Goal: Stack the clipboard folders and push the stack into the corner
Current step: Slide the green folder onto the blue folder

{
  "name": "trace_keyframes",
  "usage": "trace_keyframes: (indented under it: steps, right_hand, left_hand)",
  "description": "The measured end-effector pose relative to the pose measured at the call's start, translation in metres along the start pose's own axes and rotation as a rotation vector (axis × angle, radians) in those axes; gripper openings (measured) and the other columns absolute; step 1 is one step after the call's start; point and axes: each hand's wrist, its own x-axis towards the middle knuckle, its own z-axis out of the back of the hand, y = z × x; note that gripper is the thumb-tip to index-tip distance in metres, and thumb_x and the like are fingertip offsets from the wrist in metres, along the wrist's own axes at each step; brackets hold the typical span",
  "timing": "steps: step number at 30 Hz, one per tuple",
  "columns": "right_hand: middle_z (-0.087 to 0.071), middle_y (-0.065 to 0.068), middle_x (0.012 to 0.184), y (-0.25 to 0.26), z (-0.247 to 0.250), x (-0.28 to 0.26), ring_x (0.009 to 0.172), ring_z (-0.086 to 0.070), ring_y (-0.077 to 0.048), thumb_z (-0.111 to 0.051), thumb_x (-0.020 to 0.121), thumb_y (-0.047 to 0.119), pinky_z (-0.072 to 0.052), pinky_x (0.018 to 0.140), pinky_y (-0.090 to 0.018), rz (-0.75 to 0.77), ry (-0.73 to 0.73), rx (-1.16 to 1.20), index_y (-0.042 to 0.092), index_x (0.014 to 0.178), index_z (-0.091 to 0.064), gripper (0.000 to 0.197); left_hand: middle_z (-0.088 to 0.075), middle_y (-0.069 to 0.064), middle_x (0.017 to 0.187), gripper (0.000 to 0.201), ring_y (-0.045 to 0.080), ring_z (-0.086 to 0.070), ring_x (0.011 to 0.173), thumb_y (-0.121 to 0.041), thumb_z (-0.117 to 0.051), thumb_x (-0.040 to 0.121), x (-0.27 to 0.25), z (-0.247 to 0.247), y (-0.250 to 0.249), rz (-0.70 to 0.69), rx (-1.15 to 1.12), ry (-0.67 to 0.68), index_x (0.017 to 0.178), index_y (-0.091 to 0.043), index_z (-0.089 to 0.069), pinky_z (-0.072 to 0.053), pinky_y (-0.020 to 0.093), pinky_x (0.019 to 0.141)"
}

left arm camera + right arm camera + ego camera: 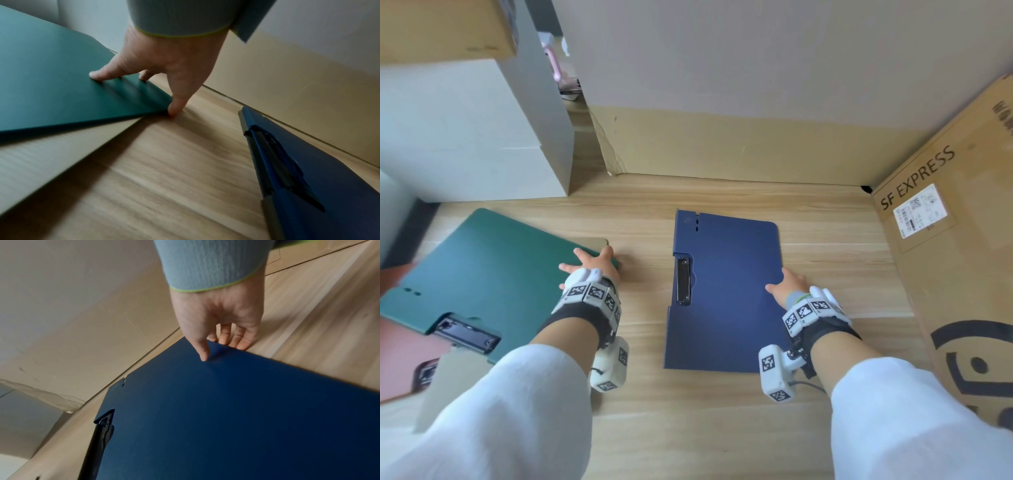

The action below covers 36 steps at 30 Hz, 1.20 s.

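A green clipboard folder [482, 274] lies tilted at the left, over a beige folder [448, 383]. My left hand [594, 262] pinches its near right corner, fingers on top and thumb [174, 108] at the corner's edge. In the left wrist view the green folder [51, 81] casts a shadow on the beige folder [51, 154]. A dark blue clipboard folder [729, 291] lies flat mid-table, its clip on the left side. My right hand [787, 284] holds its right edge, thumb [203, 353] on top and the fingers curled past the edge. A pink folder [400, 359] shows at the far left.
A cardboard wall [722, 144] closes the back of the wooden table [688, 428]. An SF EXPRESS box [945, 257] stands along the right, and the two meet in a corner [866, 188]. White boxes [465, 137] stand at the back left.
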Motion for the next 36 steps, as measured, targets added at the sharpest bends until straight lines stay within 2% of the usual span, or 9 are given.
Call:
trace_keyframes:
  steps: [4, 8, 14, 18, 23, 25, 30, 33, 36]
  right_hand:
    - [-0.020, -0.011, 0.153, 0.001, -0.003, -0.004, 0.137, -0.033, -0.032, -0.051, 0.092, 0.020, -0.035, 0.105, -0.038, -0.007, -0.013, 0.016, 0.017, 0.149, -0.023, 0.063]
    - [-0.018, -0.012, 0.153, 0.002, -0.003, -0.007, 0.137, -0.033, -0.033, -0.051, 0.092, 0.019, -0.035, 0.105, -0.037, -0.009, -0.015, 0.016, 0.017, 0.149, -0.022, 0.064]
    - [-0.015, -0.011, 0.155, -0.001, -0.004, -0.010, 0.138, -0.032, -0.033, -0.050, 0.093, 0.018, -0.034, 0.106, -0.038, -0.001, -0.007, 0.017, 0.018, 0.150, -0.020, 0.064]
    - [-0.016, -0.011, 0.155, -0.001, -0.006, -0.010, 0.137, -0.032, -0.033, -0.051, 0.092, 0.017, -0.036, 0.105, -0.039, -0.011, -0.018, 0.025, 0.018, 0.149, -0.021, 0.065]
    - [-0.016, -0.011, 0.154, 0.002, -0.008, -0.009, 0.135, -0.035, -0.034, -0.052, 0.092, 0.017, -0.037, 0.104, -0.040, -0.023, -0.031, 0.025, 0.018, 0.149, -0.021, 0.065]
    - [-0.017, -0.011, 0.153, 0.002, -0.009, -0.008, 0.133, -0.037, -0.035, -0.052, 0.091, 0.017, -0.038, 0.103, -0.040, -0.026, -0.034, 0.022, 0.017, 0.149, -0.022, 0.065]
    - [-0.017, -0.011, 0.152, 0.003, -0.011, -0.007, 0.132, -0.038, -0.035, -0.051, 0.092, 0.017, -0.038, 0.102, -0.040, -0.027, -0.039, 0.013, 0.016, 0.149, -0.022, 0.064]
    - [-0.017, -0.011, 0.153, 0.002, -0.010, -0.008, 0.134, -0.035, -0.035, -0.051, 0.092, 0.018, -0.038, 0.103, -0.041, -0.027, -0.034, 0.005, 0.017, 0.149, -0.021, 0.064]
    - [-0.017, -0.012, 0.153, 0.003, -0.009, -0.008, 0.135, -0.035, -0.035, -0.050, 0.092, 0.019, -0.037, 0.104, -0.041, -0.022, -0.026, -0.006, 0.017, 0.149, -0.020, 0.065]
  left_hand:
    - [-0.021, 0.013, 0.149, 0.046, 0.050, -0.027, 0.134, -0.002, -0.040, 0.087, -0.015, 0.005, -0.010, -0.058, 0.071, 0.058, 0.124, -0.029, -0.044, -0.043, 0.062, 0.095]
    - [-0.027, 0.013, 0.144, 0.046, 0.043, -0.038, 0.129, -0.012, -0.050, 0.088, -0.045, -0.005, -0.033, -0.173, 0.187, 0.133, 0.132, -0.023, -0.043, -0.045, 0.054, 0.098]
    - [-0.043, 0.014, 0.133, 0.047, 0.038, -0.050, 0.117, -0.003, -0.037, 0.086, -0.053, -0.011, -0.033, -0.292, 0.017, 0.150, 0.129, -0.021, -0.044, -0.045, 0.049, 0.099]
    - [-0.039, 0.016, 0.135, 0.049, 0.037, -0.042, 0.123, -0.002, -0.039, 0.088, -0.031, 0.009, 0.007, -0.072, -0.063, -0.041, 0.134, -0.019, -0.038, -0.042, 0.052, 0.100]
    - [-0.035, 0.018, 0.133, 0.042, 0.034, -0.039, 0.125, -0.008, -0.047, 0.091, -0.013, 0.013, 0.072, 0.246, 0.002, -0.150, 0.131, -0.012, -0.035, -0.043, 0.048, 0.096]
    - [-0.035, 0.020, 0.133, 0.040, 0.037, -0.040, 0.124, -0.008, -0.048, 0.091, -0.009, 0.008, 0.086, 0.279, 0.022, -0.174, 0.129, -0.011, -0.035, -0.042, 0.048, 0.097]
    - [-0.030, 0.024, 0.143, 0.068, 0.041, -0.044, 0.127, -0.012, -0.061, 0.084, 0.000, 0.005, 0.100, 0.332, 0.037, -0.130, 0.139, -0.021, -0.022, -0.046, 0.054, 0.098]
    - [-0.043, 0.027, 0.131, 0.062, 0.041, -0.050, 0.119, -0.008, -0.062, 0.083, 0.004, 0.008, 0.100, 0.353, -0.061, -0.130, 0.134, -0.017, -0.029, -0.045, 0.053, 0.094]
    - [-0.042, 0.029, 0.127, 0.071, 0.044, -0.049, 0.116, -0.006, -0.068, 0.079, 0.014, 0.011, 0.103, 0.382, -0.187, -0.154, 0.138, -0.019, -0.031, -0.044, 0.055, 0.094]
